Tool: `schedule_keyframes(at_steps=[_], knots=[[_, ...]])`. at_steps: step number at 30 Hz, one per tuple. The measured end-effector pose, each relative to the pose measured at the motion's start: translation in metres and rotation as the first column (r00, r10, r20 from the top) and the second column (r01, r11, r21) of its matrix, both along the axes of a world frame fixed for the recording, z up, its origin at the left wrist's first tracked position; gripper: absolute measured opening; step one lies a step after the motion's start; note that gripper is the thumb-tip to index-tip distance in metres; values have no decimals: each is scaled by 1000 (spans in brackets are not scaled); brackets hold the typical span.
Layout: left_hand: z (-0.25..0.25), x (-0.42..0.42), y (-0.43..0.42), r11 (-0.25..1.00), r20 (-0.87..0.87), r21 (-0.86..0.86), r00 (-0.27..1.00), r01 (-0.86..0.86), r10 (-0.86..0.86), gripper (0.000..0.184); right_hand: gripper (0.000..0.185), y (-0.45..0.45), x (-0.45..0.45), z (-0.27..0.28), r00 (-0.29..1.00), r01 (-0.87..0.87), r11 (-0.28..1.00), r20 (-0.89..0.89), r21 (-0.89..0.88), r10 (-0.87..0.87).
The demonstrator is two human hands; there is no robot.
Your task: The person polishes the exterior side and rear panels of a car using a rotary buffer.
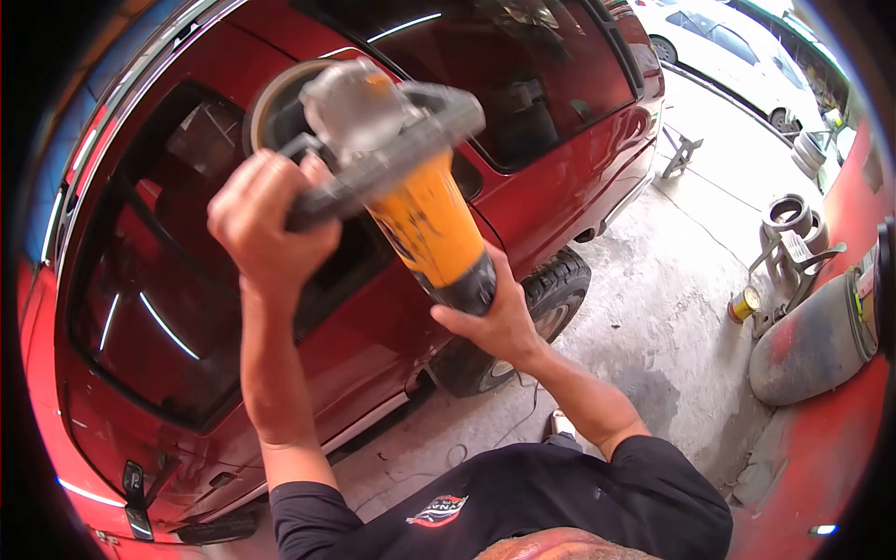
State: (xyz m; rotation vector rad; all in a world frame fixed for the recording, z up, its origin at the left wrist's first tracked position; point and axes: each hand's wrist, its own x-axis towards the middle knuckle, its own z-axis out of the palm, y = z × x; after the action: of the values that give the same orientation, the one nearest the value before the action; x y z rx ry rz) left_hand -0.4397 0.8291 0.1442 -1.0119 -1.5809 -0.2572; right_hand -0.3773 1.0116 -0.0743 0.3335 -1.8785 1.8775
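A yellow and black car polisher (425, 224) is held up against the side of a red car (523, 219). My left hand (271, 219) is closed around the dark loop handle (401, 149) at its head. Lower down, my right hand (504, 317) wraps round the black rear end of the yellow body. The polisher's round pad (271, 107) faces the red body panel between the windows; part of it is hidden behind the grey metal head (350, 107). Whether the pad touches the paint I cannot tell. The head and my left hand are blurred.
Below the car, a cord (532, 401) trails over the concrete floor (635, 327). On the right are a dark barrel-like container (807, 350), a yellow can (744, 304) and a metal stand (793, 266) by a red wall. A white car (723, 47) stands farther back.
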Motion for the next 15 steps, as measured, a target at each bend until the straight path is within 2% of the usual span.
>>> schedule_keyframes(at_steps=[4,7,10,11,12,14,15], knots=[[55,-28,-29,996,-173,91,985,-13,29,20,104,-11,-30,63,998,-4,999,-69,42,6],[72,-39,-44,971,-95,219,989,-94,117,25,104,-12,-43,95,996,-6,997,-91,73,12],[65,-37,-45,974,-105,221,992,-50,74,24,104,-10,-45,89,997,3,995,-78,101,5],[59,-32,-44,986,-117,153,989,-72,90,23,104,-9,-43,83,998,8,996,-66,89,-2],[50,-29,-39,991,-153,106,984,-76,92,19,104,-8,-37,71,999,10,997,-49,76,-6],[22,-23,-20,995,-150,88,988,36,-23,17,104,-5,-25,40,1000,11,999,-19,39,-11],[9,-16,-12,999,-79,49,997,11,-7,19,104,-2,-19,21,1000,12,1000,-7,16,-12]])
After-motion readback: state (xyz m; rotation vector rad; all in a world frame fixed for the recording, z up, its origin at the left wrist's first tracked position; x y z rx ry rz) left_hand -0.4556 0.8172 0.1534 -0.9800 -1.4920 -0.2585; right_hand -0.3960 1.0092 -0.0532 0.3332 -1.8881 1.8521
